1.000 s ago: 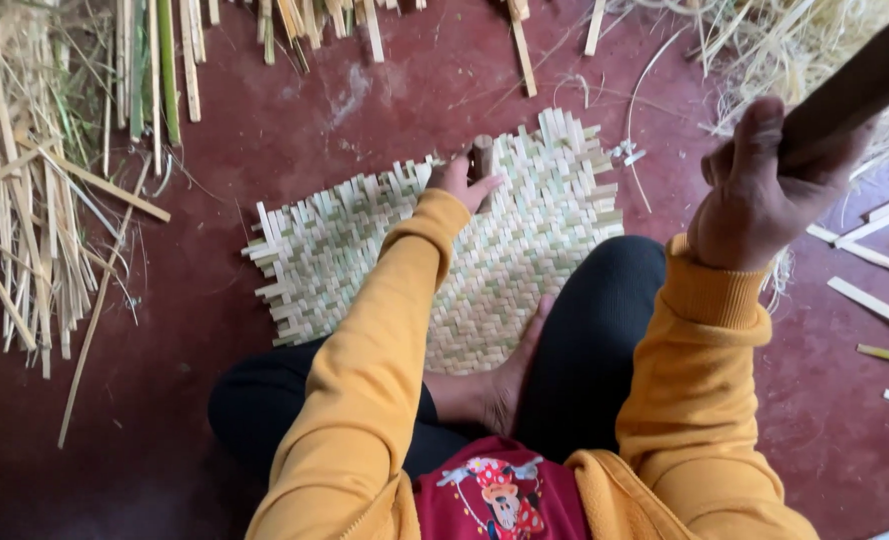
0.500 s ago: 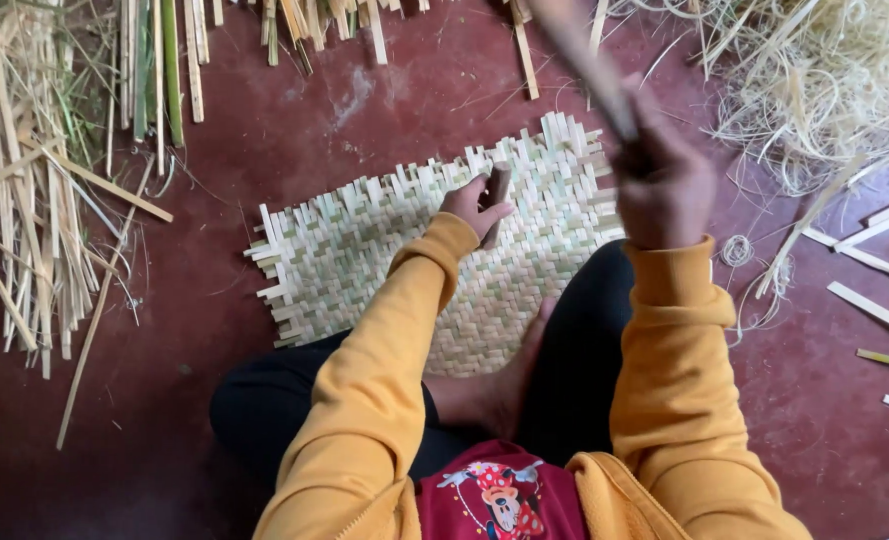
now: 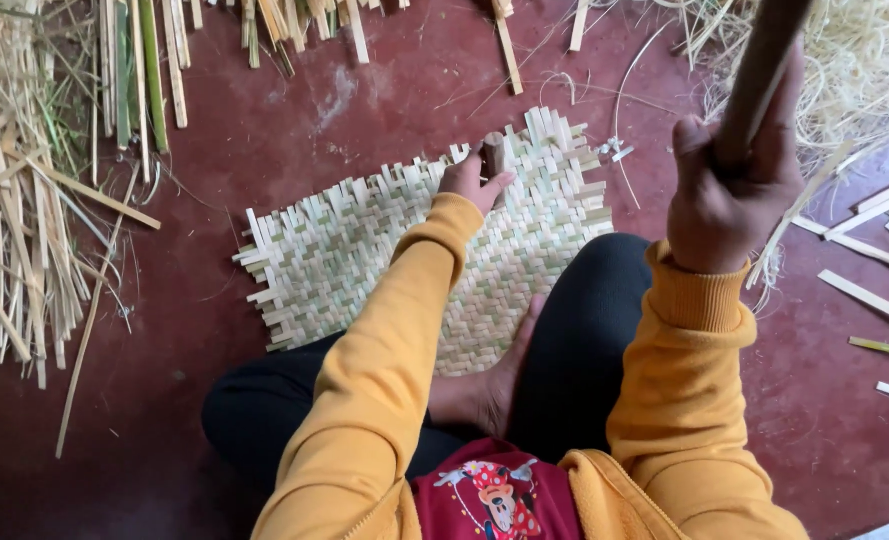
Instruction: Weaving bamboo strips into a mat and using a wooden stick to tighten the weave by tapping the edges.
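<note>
— Evidently, a tamping step is in hand: a small wooden block [image 3: 495, 153] is pinched upright by the left hand [image 3: 473, 180] on the woven bamboo mat's [image 3: 365, 250] far edge.

— And 1 dark stick [image 3: 760, 70] is gripped in the closed right hand [image 3: 730, 195], raised; an accurate blow onto the block is called for.

Head view: you look steeply down from your own head, close over your lap and the red floor [image 3: 345, 130].
Other views: none.

Raised stick [image 3: 760, 70], woven bamboo mat [image 3: 365, 250] below
</note>
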